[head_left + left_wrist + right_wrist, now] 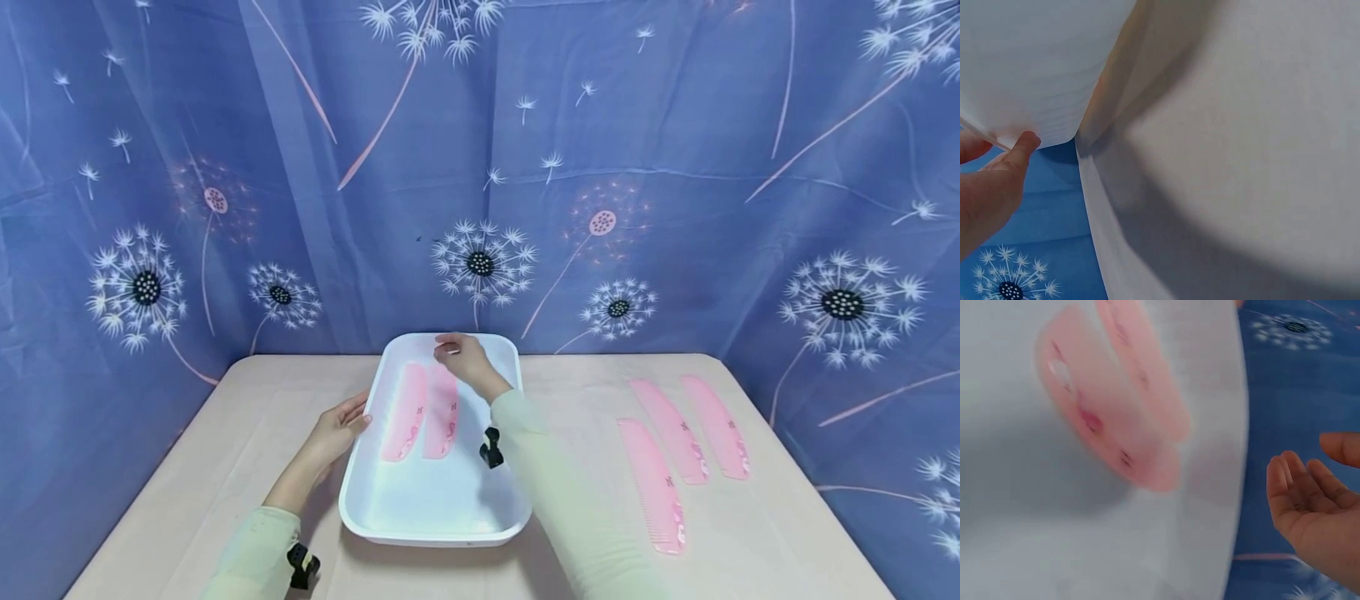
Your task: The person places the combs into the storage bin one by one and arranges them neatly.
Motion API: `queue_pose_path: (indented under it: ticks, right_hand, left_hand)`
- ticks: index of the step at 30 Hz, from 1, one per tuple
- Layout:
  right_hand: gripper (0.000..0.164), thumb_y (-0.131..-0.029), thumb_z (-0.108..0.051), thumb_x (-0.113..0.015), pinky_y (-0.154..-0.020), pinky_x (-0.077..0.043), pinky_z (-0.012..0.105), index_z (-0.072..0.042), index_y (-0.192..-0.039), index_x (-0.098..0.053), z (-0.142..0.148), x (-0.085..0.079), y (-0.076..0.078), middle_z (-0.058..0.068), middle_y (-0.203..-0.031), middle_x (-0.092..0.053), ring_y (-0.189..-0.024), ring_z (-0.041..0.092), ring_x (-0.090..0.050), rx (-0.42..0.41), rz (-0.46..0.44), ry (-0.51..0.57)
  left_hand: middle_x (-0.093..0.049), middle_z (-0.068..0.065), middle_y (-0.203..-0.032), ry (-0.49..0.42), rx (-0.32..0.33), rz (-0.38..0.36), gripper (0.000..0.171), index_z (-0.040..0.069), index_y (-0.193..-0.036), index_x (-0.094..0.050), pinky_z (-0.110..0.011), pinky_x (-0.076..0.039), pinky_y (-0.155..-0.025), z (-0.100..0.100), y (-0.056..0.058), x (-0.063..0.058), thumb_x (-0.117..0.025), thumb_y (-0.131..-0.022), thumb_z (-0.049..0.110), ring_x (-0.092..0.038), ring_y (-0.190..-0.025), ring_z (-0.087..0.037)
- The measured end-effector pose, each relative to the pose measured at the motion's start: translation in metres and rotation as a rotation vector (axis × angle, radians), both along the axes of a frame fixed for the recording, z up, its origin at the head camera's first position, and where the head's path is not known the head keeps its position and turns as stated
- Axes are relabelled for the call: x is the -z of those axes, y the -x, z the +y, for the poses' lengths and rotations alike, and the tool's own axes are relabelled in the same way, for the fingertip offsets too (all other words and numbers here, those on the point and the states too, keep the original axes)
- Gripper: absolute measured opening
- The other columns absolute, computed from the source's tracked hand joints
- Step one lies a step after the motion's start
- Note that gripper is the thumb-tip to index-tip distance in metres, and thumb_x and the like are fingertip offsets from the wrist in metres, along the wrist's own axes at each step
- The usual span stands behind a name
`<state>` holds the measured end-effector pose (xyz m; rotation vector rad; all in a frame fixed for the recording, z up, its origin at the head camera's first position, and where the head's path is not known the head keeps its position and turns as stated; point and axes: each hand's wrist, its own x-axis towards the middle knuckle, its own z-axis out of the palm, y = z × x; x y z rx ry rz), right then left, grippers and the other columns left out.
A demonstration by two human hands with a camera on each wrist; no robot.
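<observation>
We count 2 pink combs (407, 412) inside the white tray (435, 510), lower centre; 3 other combs (651, 483) remain outside, lower right. The left hand (337, 432) grips the tray's left rim; the right hand (468, 360), loosely bent, holds nothing.

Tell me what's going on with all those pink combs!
A person's left hand holds the left edge of a white tray. Their right hand is over the tray's far end, holding nothing. Two pink combs lie side by side in the tray. Three more combs lie on the table, off to the right.
</observation>
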<state>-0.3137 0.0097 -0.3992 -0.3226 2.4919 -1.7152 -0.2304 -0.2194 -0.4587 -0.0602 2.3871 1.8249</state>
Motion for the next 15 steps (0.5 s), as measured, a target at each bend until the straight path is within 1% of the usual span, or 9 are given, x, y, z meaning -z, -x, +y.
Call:
queue_pose_path:
  ticks: [4, 7, 10, 15]
  right_hand:
    - [0.033, -0.096, -0.007, -0.057, -0.087, -0.057, 0.033, 0.003, -0.127, -0.057, 0.021, -0.018, -0.001, 0.019, -0.116, -0.064, -0.107, 0.03, -0.061, 0.016, 0.038, 0.016]
    - [0.035, -0.097, -0.006, -0.055, -0.089, -0.056, 0.034, 0.004, -0.13, -0.054, 0.038, -0.028, -0.002, 0.021, -0.121, -0.062, -0.109, 0.031, -0.06, 0.019, 0.048, 0.065]
    - [0.037, -0.097, -0.005, -0.054, -0.092, -0.054, 0.036, 0.004, -0.133, -0.051, 0.054, -0.036, -0.003, 0.023, -0.125, -0.059, -0.113, 0.033, -0.058, 0.026, 0.054, 0.103]
    - [0.038, -0.097, -0.007, -0.054, -0.097, -0.052, 0.04, 0.004, -0.133, -0.05, 0.079, -0.046, -0.008, 0.022, -0.128, -0.058, -0.115, 0.033, -0.057, 0.067, 0.067, 0.117]
  left_hand:
    - [-0.036, -0.025, -0.148, 0.001, -0.001, -0.001, 0.051, -0.002, -0.147, -0.031, -0.042, -0.035, -0.113, 0.001, -0.001, 0.0, -0.047, -0.1, 0.005, -0.036, -0.136, -0.038]
    - [-0.036, -0.024, -0.148, 0.008, -0.008, -0.007, 0.051, -0.001, -0.148, -0.031, -0.042, -0.035, -0.113, 0.001, -0.002, 0.0, -0.047, -0.1, 0.006, -0.036, -0.137, -0.037]
    - [-0.036, -0.023, -0.149, 0.009, -0.013, -0.01, 0.051, 0.0, -0.148, -0.031, -0.041, -0.034, -0.113, 0.0, -0.002, 0.0, -0.047, -0.1, 0.007, -0.036, -0.137, -0.036]
    - [-0.036, -0.024, -0.149, 0.005, -0.016, -0.009, 0.051, -0.001, -0.148, -0.031, -0.042, -0.034, -0.113, 0.001, -0.002, 0.0, -0.047, -0.1, 0.006, -0.035, -0.137, -0.037]
